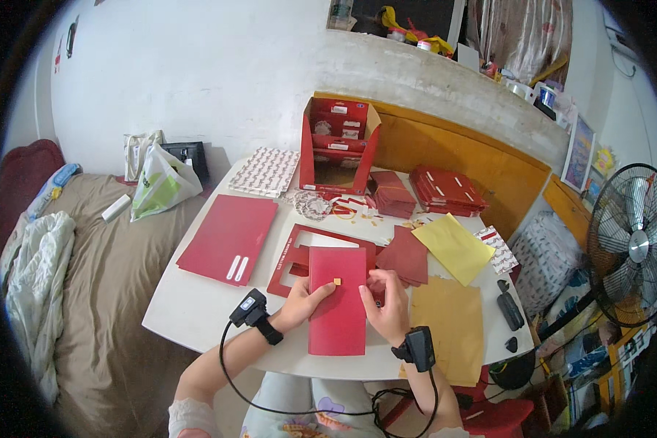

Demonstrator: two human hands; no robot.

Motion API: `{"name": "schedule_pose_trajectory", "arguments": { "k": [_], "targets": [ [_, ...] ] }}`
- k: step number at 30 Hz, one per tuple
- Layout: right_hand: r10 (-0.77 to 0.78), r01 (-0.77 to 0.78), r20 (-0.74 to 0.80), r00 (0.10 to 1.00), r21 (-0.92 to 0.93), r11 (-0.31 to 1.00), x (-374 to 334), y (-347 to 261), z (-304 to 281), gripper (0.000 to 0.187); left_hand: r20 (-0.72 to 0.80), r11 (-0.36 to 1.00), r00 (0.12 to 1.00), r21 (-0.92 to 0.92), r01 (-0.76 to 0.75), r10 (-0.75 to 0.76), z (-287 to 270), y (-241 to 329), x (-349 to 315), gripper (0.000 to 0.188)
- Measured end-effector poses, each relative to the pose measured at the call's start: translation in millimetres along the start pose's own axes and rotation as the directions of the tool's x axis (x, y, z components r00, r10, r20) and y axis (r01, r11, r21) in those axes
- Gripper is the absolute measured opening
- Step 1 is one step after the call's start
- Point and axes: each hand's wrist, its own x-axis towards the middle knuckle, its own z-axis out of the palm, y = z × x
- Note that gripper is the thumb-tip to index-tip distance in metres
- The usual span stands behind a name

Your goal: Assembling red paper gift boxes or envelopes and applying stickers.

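A long red card panel [337,321] stands over the near edge of the white table. My left hand [303,303] is closed on its left side, thumb laid across the front. At that thumb's tip a small yellow-orange square [337,282] sits on the panel. Beside the panel's right edge is my right hand [388,306], its fingers curled with thumb and fingertips apart; nothing shows between them. Whether the thumb touches the edge is unclear. Behind the panel lies a red cut-out frame sheet [288,266], partly covered.
On the table [169,306] are a stack of red sheets [223,233], red cards [404,255], a yellow sheet [456,244] and tan paper [449,321]. A red display box [377,157] stands behind. Black wrist devices [420,349] trail a cable. A fan [635,244] is at right.
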Motion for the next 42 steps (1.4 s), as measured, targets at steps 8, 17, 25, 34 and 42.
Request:
{"name": "schedule_pose_trajectory", "arguments": {
  "k": [8, 17, 25, 34, 42],
  "targets": [
    [0.215, -0.334, 0.317, 0.924, 0.393, 0.857, -3.5, -2.3, 2.6, 0.026, -0.2, 0.95, 0.93, 0.094, -0.296, 0.31, 8.1, -8.2, 8.0, 0.027],
    [-0.078, 0.063, 0.068, 0.995, 0.2, 0.978, -6.5, -18.8, 5.7, 0.027, -0.093, 0.531, 0.641, 0.655, -0.537, 0.762, 27.5, 16.0, -6.7, 0.024],
    [-0.265, 0.28, 0.232, 0.936, -0.035, 0.959, 0.1, -20.7, 8.7, 0.044, -0.204, 0.934, 0.948, -0.213, -0.287, 0.244, 15.9, -7.3, -5.8, 0.05],
    [-0.254, 0.3, 0.307, 0.917, -0.111, 0.948, -4.3, -12.2, 8.0, 0.027, -0.19, 0.985, 0.979, -0.145, -0.098, 0.069, 11.3, -11.5, 4.1, 0.02],
    [0.189, -0.07, 0.381, 0.905, -0.304, 0.95, 11.6, 40.9, -79.2, 0.013, -0.208, 0.984, 0.97, -0.144, 0.101, -0.129, 5.3, -12.4, 4.8, 0.024]
  ]
}}
